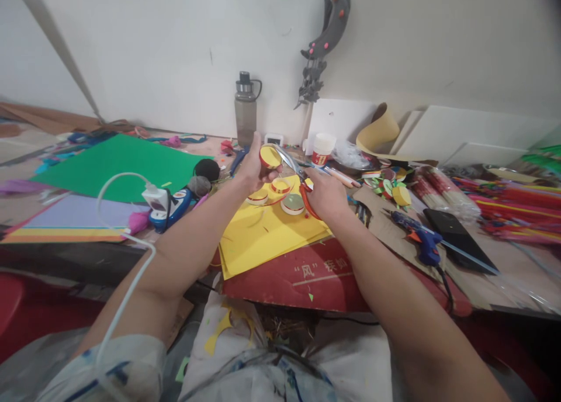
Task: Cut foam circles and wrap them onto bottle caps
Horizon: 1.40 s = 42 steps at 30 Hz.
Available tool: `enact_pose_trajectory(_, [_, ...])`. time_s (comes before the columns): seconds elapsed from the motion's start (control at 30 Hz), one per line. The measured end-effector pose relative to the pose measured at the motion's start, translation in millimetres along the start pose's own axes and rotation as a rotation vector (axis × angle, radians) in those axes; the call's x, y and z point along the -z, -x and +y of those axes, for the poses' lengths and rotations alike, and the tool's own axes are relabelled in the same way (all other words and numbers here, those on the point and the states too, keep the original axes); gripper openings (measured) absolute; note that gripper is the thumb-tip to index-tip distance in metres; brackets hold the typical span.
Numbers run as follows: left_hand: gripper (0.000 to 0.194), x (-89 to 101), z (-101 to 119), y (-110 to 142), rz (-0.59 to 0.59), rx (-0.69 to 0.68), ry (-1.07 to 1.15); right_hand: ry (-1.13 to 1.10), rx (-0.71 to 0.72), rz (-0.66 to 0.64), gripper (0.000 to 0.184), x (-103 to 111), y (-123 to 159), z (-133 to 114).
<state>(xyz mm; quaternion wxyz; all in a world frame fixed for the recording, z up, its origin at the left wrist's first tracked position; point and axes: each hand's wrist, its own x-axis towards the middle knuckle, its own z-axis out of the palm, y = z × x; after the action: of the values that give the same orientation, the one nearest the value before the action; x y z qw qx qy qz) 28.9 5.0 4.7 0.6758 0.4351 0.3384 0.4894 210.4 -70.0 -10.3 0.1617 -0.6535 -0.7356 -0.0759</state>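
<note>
My left hand (254, 167) is closed on a small round piece with a yellow face and a red edge (270, 156), held up above the table. In my right hand (325, 193) is a pair of scissors with red handles (305, 196). Their metal blades reach left to the rim of the round piece. Below lie yellow sheets (249, 244) bearing several similar round pieces: one has a grey-green face (292, 203), another is a yellow ring (279, 186). Whether the blades are closed on the edge is too blurred to tell.
A green sheet (118, 165), a blue power strip (172, 209) with a white cable and a grey bottle (246, 110) are on the left and at the back. To the right lie a glue gun (418, 238), a black phone (458, 238) and pipe cleaners (517, 206). A paper cup (323, 149) stands behind.
</note>
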Motion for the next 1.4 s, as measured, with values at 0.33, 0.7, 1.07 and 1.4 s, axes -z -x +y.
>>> enact_pose_trajectory(0.33, [0.088,13.2,7,-5,-0.006,0.014,-0.080,0.003,-0.013,-0.007,0.041,1,0,-1])
enact_pose_trajectory(0.7, [0.089,24.6,10,-9,-0.140,0.080,-0.190,-0.013,0.000,-0.011,0.045,-1,-1,1])
enact_pose_trajectory(1.07, [0.097,38.4,20,-12,-0.179,0.168,-0.240,-0.057,0.035,-0.001,0.045,-5,-2,3])
enact_pose_trajectory(1.4, [0.099,41.0,15,-13,-0.273,0.219,-0.345,-0.018,0.048,-0.017,0.050,-7,-2,3])
